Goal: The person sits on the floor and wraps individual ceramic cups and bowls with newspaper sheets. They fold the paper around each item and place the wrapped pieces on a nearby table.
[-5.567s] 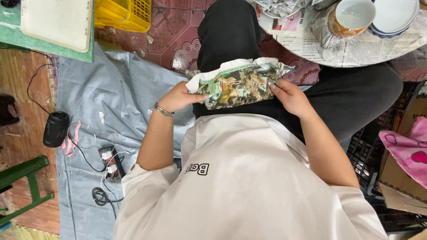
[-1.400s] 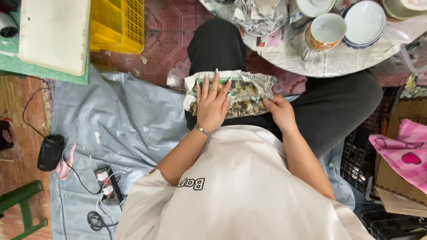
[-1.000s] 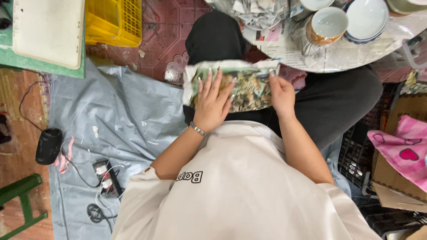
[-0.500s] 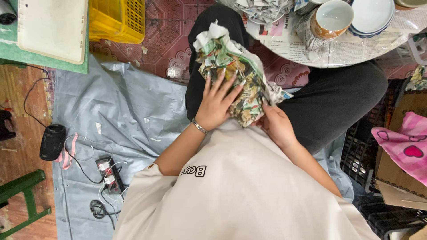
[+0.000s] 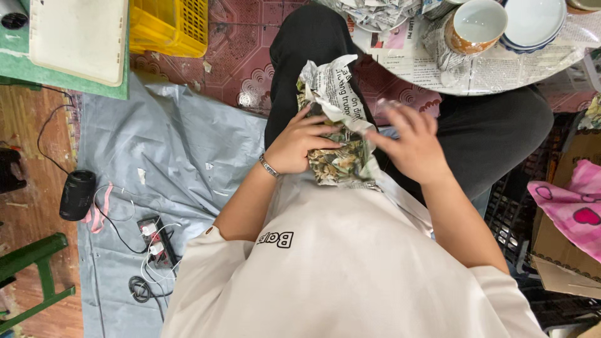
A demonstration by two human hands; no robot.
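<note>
Centrally, a newspaper-wrapped bundle (image 5: pixel 338 128) rests on the person's lap, against black trousers, with its long axis running away from the body. The wrapping is crumpled; the far end shows plain print, the near end a mottled colour picture. What lies inside the paper cannot be seen.

The left hand (image 5: pixel 300 143) lies on the left flank of the bundle, fingers bent and pressed into the paper, gripping it. A metal bracelet (image 5: pixel 269 167) sits on that wrist. The right hand (image 5: pixel 410 147) is just beside the right flank of the bundle, raised, fingers spread and slightly blurred; whether its fingertips touch the paper cannot be determined.

Beyond the knees, a round worktop (image 5: pixel 501 69) covered in newspaper carries a brown-sided cup (image 5: pixel 477 25) with a white interior, a stack of white bowls (image 5: pixel 532 22) just beside it, and a heap of crumpled newspaper (image 5: pixel 379 12).

To the left, a grey sheet (image 5: pixel 169 150) covers the patterned red floor. On it lie a power strip (image 5: pixel 153 241) with white plugs and a black cylindrical speaker (image 5: pixel 77 195) at its edge. A yellow crate (image 5: pixel 169 25) and a white tray (image 5: pixel 78 37) stand further off. To the right, a pink cloth (image 5: pixel 573 209) lies over a cardboard box (image 5: pixel 557 256).
</note>
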